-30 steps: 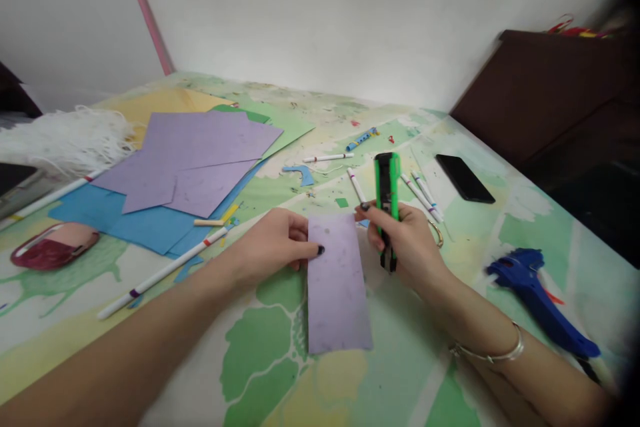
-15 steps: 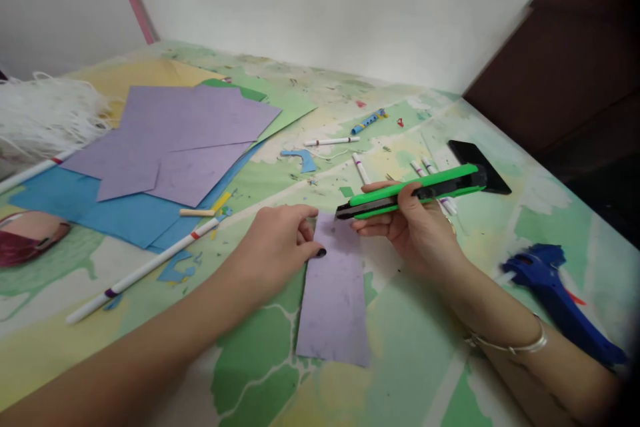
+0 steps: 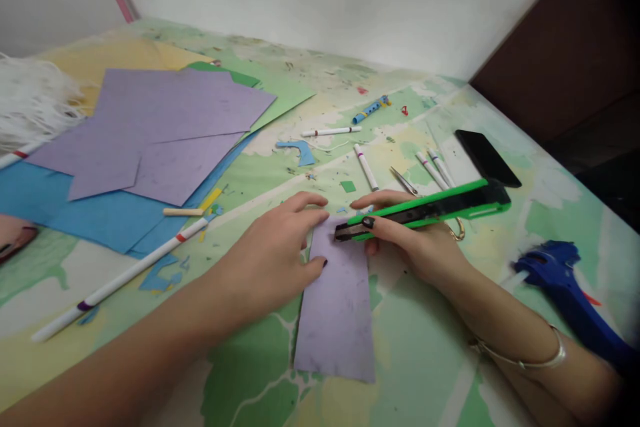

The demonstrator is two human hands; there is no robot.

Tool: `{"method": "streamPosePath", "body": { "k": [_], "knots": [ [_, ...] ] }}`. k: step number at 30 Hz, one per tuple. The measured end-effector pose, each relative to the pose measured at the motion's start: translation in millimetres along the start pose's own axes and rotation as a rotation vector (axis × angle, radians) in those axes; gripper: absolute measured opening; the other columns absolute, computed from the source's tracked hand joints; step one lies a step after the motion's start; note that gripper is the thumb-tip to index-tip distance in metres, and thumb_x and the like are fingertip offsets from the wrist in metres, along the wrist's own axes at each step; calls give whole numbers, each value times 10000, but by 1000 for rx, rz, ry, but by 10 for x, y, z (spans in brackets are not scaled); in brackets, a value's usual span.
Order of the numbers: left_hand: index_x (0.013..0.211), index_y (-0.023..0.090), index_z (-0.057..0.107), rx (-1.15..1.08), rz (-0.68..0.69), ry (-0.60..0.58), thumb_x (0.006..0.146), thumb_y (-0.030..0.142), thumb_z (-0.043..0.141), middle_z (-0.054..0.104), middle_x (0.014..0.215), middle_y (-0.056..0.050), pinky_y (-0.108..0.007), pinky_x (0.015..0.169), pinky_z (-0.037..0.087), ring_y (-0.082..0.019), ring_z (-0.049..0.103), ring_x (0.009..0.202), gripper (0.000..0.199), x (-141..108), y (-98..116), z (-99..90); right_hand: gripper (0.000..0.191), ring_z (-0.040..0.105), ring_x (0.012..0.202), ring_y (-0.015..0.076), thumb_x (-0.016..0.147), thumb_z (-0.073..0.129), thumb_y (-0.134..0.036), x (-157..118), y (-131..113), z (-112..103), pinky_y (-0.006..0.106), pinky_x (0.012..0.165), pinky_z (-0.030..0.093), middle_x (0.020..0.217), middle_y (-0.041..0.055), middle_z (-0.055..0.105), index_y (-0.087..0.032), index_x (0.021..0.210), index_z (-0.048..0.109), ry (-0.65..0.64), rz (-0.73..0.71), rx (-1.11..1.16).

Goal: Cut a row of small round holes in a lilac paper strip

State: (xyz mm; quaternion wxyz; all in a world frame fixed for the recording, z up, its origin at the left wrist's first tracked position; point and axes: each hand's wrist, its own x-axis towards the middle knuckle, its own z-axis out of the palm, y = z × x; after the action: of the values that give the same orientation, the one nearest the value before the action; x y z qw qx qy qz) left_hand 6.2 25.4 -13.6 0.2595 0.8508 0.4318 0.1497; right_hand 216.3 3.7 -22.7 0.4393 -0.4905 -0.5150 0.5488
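A narrow strip of purple paper lies on the patterned tablecloth in front of me. At its upper left edge rests my left hand, fingers curved and apart, thumb touching the paper. My right hand grips a green and black utility knife, its thumb pressed on the front part. The knife's tip hangs over the upper end of the strip; whether it touches cannot be told. Behind the right hand lie scissors, partly hidden by the hand and knife.
Purple sheets and blue sheets are piled at left. A long white stick of joined markers lies near my left forearm. A blue glue gun and a black phone are at right. Small paper scraps dot the cloth.
The view has shifted slightly. My left fingers have spread from a more closed pose. The utility knife has come lower over the strip, with my thumb moved towards its tip.
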Motion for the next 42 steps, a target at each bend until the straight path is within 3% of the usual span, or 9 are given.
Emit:
{"method": "streamPosePath", "body": {
  "k": [6, 11, 15, 19, 22, 25, 28, 33, 42],
  "knots": [
    [1263, 224, 524, -5, 36, -30, 704, 168, 613, 607, 1191, -17, -314, 819, 494, -188, 594, 915, 568, 10, -17, -36, 155, 736, 738, 179, 827, 670, -268, -127, -11, 4, 274, 703, 613, 900, 48, 748, -210, 962, 719, 8, 31, -53],
    [1273, 248, 550, 60, 49, -79, 732, 291, 623, 456, 1450, -16, -352, 1013, 430, -247, 526, 1206, 548, -5, -24, -36, 182, 724, 857, 186, 850, 652, -297, -168, -13, -33, 271, 729, 617, 1068, 55, 716, -245, 1010, 722, 25, -50, -154],
    [1349, 218, 492, 160, 58, -89, 711, 392, 649, 389, 1510, -36, -370, 1090, 361, -266, 424, 1328, 680, -19, -43, -13, 182, 731, 770, 181, 882, 609, -298, -196, -12, -25, 289, 704, 623, 949, 51, 737, -239, 1027, 701, 3, -35, -55],
    [1303, 235, 515, 200, 104, -97, 748, 392, 618, 465, 1426, -22, -357, 989, 447, -249, 547, 1183, 586, -22, -34, -21, 162, 696, 555, 154, 887, 596, -262, -265, -7, 11, 237, 523, 588, 696, 18, 716, -253, 1019, 689, 65, -62, -161],
    [1255, 274, 528, 244, 87, -115, 765, 458, 602, 492, 1330, -20, -384, 788, 510, -229, 642, 896, 528, -32, 5, -36, 204, 729, 672, 170, 880, 611, -248, -320, -14, 31, 261, 624, 610, 888, 28, 734, -291, 1067, 680, 69, -142, -288],
    [1219, 270, 529, 290, 46, -133, 726, 564, 622, 508, 1240, -38, -382, 642, 482, -215, 626, 733, 582, -36, 46, -40, 270, 732, 728, 165, 896, 593, -242, -341, -46, 35, 260, 678, 609, 989, 27, 720, -318, 1147, 657, 46, -181, -339],
    [1166, 251, 525, 304, 14, -153, 678, 610, 652, 524, 1170, -55, -367, 617, 448, -230, 616, 742, 620, -25, 63, -29, 263, 725, 720, 159, 902, 579, -245, -327, -90, 38, 265, 670, 606, 1035, 44, 708, -286, 1148, 666, 60, -181, -289],
    [1058, 229, 499, 339, -21, -176, 679, 620, 638, 559, 1054, -65, -343, 581, 388, -265, 608, 794, 562, -18, 65, -21, 233, 704, 610, 161, 832, 670, -238, -309, -130, 78, 268, 574, 601, 821, 30, 728, -248, 1065, 677, 90, -113, -183],
    [889, 212, 472, 384, -139, -131, 657, 680, 618, 534, 954, -63, -332, 536, 322, -253, 570, 731, 542, -8, 41, -65, 271, 693, 623, 153, 852, 644, -224, -355, -110, 38, 257, 557, 574, 871, 15, 713, -306, 1109, 631, -12, -126, -370]
  ]
}}
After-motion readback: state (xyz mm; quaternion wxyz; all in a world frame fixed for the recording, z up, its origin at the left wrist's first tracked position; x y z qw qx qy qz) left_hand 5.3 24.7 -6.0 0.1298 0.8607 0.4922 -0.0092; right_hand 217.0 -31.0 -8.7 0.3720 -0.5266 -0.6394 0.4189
